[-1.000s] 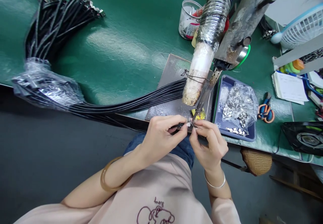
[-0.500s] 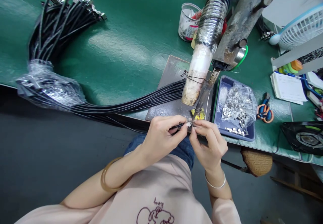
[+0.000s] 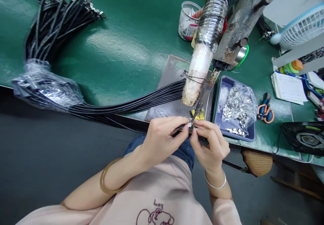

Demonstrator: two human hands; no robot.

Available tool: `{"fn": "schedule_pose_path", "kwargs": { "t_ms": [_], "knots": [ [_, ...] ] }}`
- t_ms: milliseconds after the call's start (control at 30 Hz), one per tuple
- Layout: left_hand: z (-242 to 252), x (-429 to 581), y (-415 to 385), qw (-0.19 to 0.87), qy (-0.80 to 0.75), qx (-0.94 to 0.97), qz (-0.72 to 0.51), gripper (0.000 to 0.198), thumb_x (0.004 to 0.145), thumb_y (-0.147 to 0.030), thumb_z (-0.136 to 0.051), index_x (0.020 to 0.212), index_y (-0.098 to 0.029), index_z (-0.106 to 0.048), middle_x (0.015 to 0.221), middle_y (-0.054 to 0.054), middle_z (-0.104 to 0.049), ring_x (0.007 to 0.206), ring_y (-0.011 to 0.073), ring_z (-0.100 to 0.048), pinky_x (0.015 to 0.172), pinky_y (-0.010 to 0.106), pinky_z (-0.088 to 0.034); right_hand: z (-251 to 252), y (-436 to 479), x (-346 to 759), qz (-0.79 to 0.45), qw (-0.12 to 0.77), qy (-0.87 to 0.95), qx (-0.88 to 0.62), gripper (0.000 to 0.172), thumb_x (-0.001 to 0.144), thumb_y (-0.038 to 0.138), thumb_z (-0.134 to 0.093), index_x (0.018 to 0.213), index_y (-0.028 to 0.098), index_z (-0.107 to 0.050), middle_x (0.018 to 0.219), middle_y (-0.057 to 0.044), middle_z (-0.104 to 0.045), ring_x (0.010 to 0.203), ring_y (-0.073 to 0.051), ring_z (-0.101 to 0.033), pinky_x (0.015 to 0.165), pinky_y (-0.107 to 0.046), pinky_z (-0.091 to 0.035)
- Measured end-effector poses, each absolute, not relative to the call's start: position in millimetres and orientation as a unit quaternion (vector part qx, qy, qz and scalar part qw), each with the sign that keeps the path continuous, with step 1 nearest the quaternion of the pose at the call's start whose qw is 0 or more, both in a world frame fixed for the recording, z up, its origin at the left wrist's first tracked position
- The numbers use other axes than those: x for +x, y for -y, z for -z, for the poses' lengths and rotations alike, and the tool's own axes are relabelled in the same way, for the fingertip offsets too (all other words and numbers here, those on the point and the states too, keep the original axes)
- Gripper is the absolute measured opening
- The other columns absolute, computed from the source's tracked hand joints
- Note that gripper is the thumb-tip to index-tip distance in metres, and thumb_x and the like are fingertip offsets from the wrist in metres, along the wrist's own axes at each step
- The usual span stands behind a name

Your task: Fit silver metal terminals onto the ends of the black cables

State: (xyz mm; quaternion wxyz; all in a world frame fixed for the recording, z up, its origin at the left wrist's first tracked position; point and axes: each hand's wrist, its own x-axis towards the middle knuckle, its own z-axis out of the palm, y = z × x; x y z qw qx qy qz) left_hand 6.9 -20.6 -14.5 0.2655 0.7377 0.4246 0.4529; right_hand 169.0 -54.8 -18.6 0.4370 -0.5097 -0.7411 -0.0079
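My left hand (image 3: 162,139) pinches the end of a thin black cable (image 3: 180,127) at the table's front edge. My right hand (image 3: 210,144) meets it fingertip to fingertip and pinches a tiny metal piece (image 3: 193,124) at the cable's tip. Just above the fingers hangs the tip of a soldering iron (image 3: 202,98) over a yellow pad (image 3: 199,115) on a grey plate (image 3: 172,79). A bundle of black cables (image 3: 131,105) runs left across the plate to a plastic-wrapped part (image 3: 43,86).
A blue tray (image 3: 238,135) with a bag of small metal clips lies right of the plate. A foil-wrapped hose (image 3: 206,35) and a metal arm (image 3: 243,19) rise above it. A clear cup (image 3: 188,19), scissors (image 3: 265,110), papers (image 3: 288,88) and a fan (image 3: 303,139) lie farther off.
Nothing has visibly moved between the hands; only the view shifts very slightly.
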Motion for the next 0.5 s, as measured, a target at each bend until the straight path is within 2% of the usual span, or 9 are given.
{"fn": "schedule_pose_path", "kwargs": {
  "t_ms": [200,400,500],
  "knots": [
    [18.5,5.9,25.0,0.257,-0.431,0.748,-0.433,0.014,0.09,-0.011,-0.059,0.082,-0.014,-0.07,0.064,-0.001,-0.07,0.049,0.0069,-0.055,0.049,0.017,-0.044,21.3,58.1,171.3,0.008,0.419,0.754,-0.506,0.019,0.084,0.005,-0.069,0.089,0.022,-0.062,0.098,-0.006,-0.078,0.083,-0.014,-0.077,0.073,-0.024,-0.064],
    [22.1,7.3,26.8,0.18,-0.399,0.779,-0.449,0.016,0.092,-0.009,-0.057,0.084,-0.014,-0.07,0.068,0.002,-0.074,0.054,0.0103,-0.062,0.057,0.021,-0.048,22.8,59.7,172.1,0.006,0.42,0.758,-0.499,0.018,0.087,0.005,-0.068,0.092,0.021,-0.062,0.096,-0.006,-0.077,0.085,-0.015,-0.076,0.075,-0.026,-0.064],
    [24.7,8.3,30.2,0.168,-0.396,0.778,-0.458,0.016,0.091,-0.009,-0.057,0.084,-0.016,-0.07,0.065,0.001,-0.072,0.052,0.0098,-0.058,0.057,0.022,-0.047,22.0,59.1,172.7,-0.008,0.418,0.762,-0.494,0.018,0.087,0.004,-0.068,0.094,0.02,-0.062,0.096,-0.006,-0.077,0.085,-0.015,-0.076,0.076,-0.025,-0.063]
  ]
}}
